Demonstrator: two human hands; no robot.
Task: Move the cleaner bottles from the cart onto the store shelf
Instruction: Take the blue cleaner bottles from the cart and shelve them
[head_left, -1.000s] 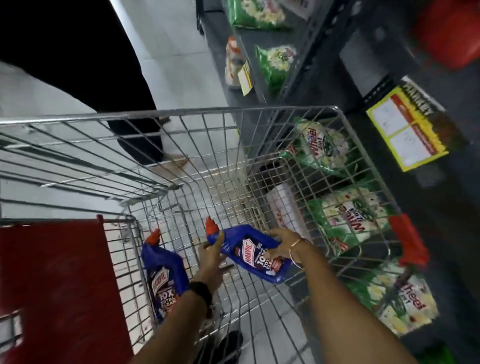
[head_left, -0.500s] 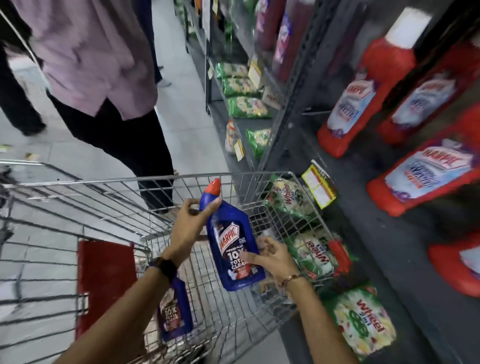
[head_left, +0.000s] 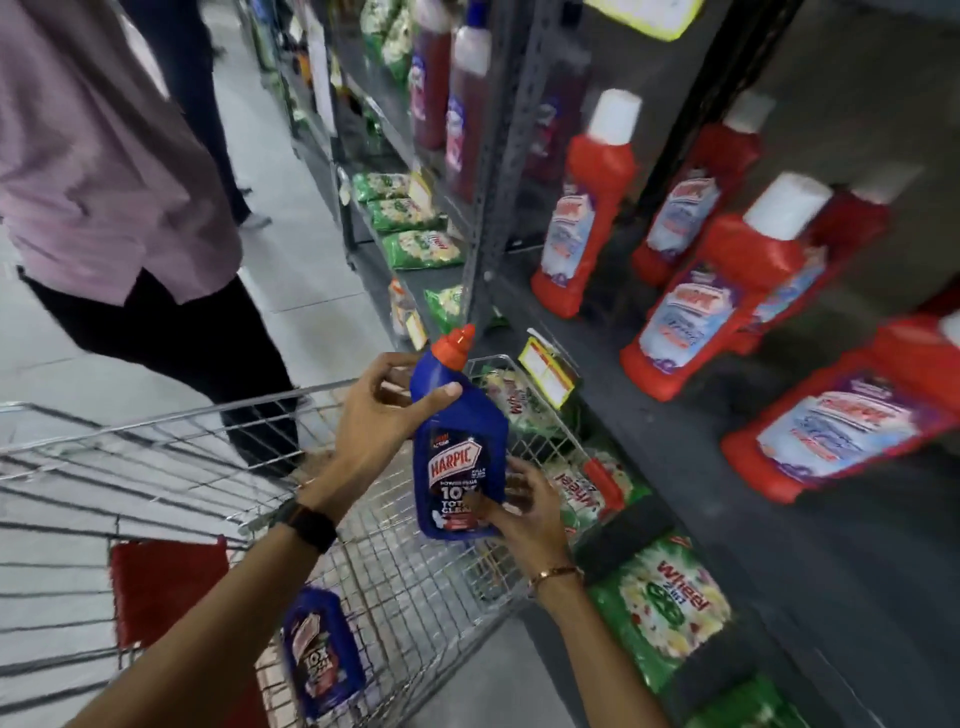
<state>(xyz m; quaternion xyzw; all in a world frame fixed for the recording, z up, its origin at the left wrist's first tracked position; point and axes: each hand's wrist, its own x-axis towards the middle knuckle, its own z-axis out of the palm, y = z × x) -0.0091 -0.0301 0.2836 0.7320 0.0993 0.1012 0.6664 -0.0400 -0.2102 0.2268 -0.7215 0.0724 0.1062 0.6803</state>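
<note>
Blue toilet-cleaner bottle (head_left: 460, 457), held upright above the cart: label reads "HARPIC" on a red banner, then "POWER PLUS", "10X" and "TOTAL CLEAN" partly covered by a thumb; a second blue bottle (head_left: 322, 652) lying in the cart shows "10X" only, the rest blurred. Red bottles on the shelf: "HARPIC" legible on the nearer one (head_left: 696, 312) and on the one further back (head_left: 576, 213), smaller print unreadable. Green detergent packs on the lower shelf: "Wheel 2in1" on the nearest (head_left: 670, 608), "Wheel" seen upside down on the next (head_left: 582, 488); yellow shelf tag (head_left: 545, 370) illegible.
</note>
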